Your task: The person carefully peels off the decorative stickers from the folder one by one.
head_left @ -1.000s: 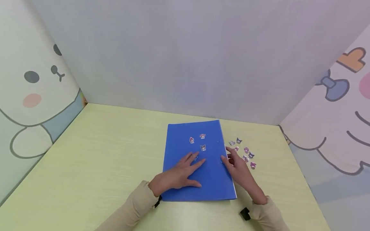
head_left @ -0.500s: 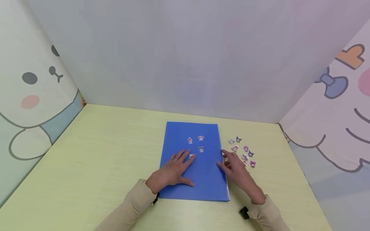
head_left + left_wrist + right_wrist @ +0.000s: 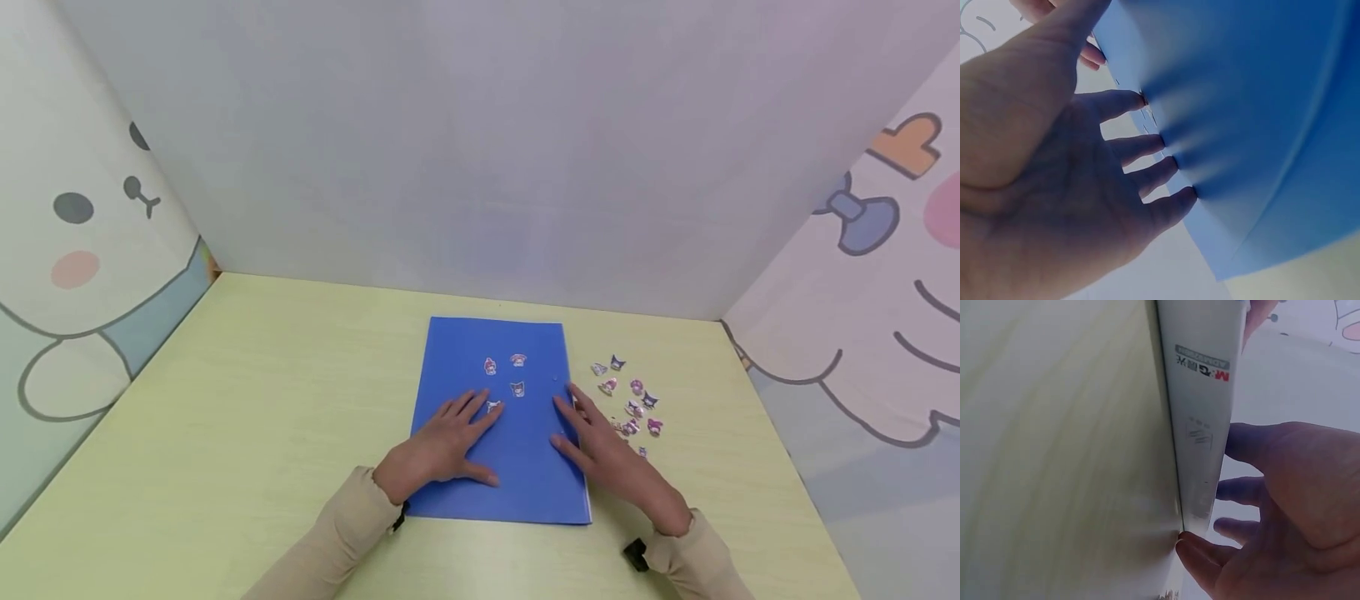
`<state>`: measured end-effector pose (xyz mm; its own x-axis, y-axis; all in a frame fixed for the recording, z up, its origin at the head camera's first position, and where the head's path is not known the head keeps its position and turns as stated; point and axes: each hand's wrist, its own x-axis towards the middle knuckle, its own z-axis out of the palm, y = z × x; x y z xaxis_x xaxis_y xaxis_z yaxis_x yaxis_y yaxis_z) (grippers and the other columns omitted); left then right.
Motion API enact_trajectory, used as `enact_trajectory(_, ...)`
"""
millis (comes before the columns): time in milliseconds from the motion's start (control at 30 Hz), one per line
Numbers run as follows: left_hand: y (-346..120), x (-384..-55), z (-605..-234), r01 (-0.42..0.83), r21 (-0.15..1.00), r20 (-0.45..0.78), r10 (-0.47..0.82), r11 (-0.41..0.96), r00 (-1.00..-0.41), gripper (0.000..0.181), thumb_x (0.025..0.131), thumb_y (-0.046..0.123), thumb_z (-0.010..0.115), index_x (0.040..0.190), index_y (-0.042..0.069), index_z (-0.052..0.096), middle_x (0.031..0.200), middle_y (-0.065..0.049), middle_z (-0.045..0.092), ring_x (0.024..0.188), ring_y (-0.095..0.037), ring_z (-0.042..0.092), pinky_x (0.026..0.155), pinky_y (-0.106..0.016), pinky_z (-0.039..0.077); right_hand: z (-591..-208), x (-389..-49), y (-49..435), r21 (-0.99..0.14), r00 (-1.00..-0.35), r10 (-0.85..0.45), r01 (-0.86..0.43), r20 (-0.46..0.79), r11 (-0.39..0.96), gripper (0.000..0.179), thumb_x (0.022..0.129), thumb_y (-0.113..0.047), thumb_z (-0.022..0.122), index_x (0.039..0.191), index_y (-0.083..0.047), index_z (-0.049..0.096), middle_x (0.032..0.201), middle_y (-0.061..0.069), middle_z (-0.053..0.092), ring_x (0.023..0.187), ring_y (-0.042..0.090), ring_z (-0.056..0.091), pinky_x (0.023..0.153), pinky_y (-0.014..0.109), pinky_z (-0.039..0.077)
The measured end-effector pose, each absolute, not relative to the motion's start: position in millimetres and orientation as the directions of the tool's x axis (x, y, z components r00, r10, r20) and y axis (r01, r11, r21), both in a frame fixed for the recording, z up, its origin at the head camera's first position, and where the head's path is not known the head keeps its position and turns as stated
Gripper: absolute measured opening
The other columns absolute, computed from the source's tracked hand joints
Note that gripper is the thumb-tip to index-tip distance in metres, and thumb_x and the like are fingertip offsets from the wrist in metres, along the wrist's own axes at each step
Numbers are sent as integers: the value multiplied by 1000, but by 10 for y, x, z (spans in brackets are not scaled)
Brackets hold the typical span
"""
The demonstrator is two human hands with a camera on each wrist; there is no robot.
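A blue file folder [image 3: 525, 467] lies on the table with its spine along the right side. The white spine [image 3: 1200, 406] with printed lettering shows in the right wrist view. Several small cartoon stickers [image 3: 517, 389] are on its cover, one partly under the left fingers. My left hand [image 3: 442, 442] rests on the cover with fingers spread, fingertips touching the blue surface [image 3: 1260, 112] in the left wrist view. My right hand [image 3: 618, 458] lies at the right edge, thumb and fingertips on the cover; its little finger reaches down beside the spine near the table.
Loose cartoon stickers [image 3: 633, 408] lie scattered on the table right of the folder, some close to my right hand. The pale yellow table [image 3: 285, 383] is bounded by a plain back wall [image 3: 480, 167] and cartoon-printed side panels [image 3: 862, 333].
The folder has shifted slightly left and its right side now lies flatter. My right hand has moved left from the edge onto the cover. The left hand has shifted slightly left with it.
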<state>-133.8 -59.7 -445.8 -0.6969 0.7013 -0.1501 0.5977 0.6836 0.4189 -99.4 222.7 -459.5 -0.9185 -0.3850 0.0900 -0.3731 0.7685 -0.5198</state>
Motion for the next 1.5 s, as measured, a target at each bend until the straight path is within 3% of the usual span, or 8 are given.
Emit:
enact_trajectory(133,-618,-1344,-4474,601,417,-148,704,681,-695,97,87,52,79,160,6,35,166,-21,25,153,-42,22,121,-57,24,-4610,-987,2246,-525,-910,-414,-370,36,767,66,106,-28,60,160,-2,33,167,23,20,151,46,25,112,62,35)
enact_trajectory(400,-633,-1391,-4511,633,406,-105,722,659,-684,97,85,54,79,159,6,38,164,-22,29,150,-43,27,119,-57,28,-4635,-985,2279,-533,-901,-434,-381,28,756,72,104,-34,63,161,-5,30,168,22,20,151,46,25,113,62,34)
enact_trajectory(700,-540,-1525,-4527,697,335,159,691,634,-705,55,91,31,80,133,-2,63,130,-22,59,116,-35,57,96,-47,53,-4634,-992,2294,-548,-903,-430,-366,13,752,75,102,-34,65,162,-5,30,168,22,19,151,48,24,113,64,33)
enact_trajectory(867,-481,-1583,-4529,682,356,202,660,639,-724,43,92,22,79,126,-2,67,117,-17,60,101,-29,58,86,-41,55,-4634,-998,2288,-549,-900,-435,-373,19,748,75,102,-32,66,161,-4,30,168,23,19,151,48,24,113,64,33)
enact_trajectory(1500,-432,-1650,-4522,658,444,205,645,609,-736,18,94,7,75,110,1,68,103,-13,57,94,-27,54,81,-40,53,-4647,-995,2288,-550,-902,-431,-369,17,750,74,103,-35,64,162,-5,30,168,22,18,151,47,23,113,65,32)
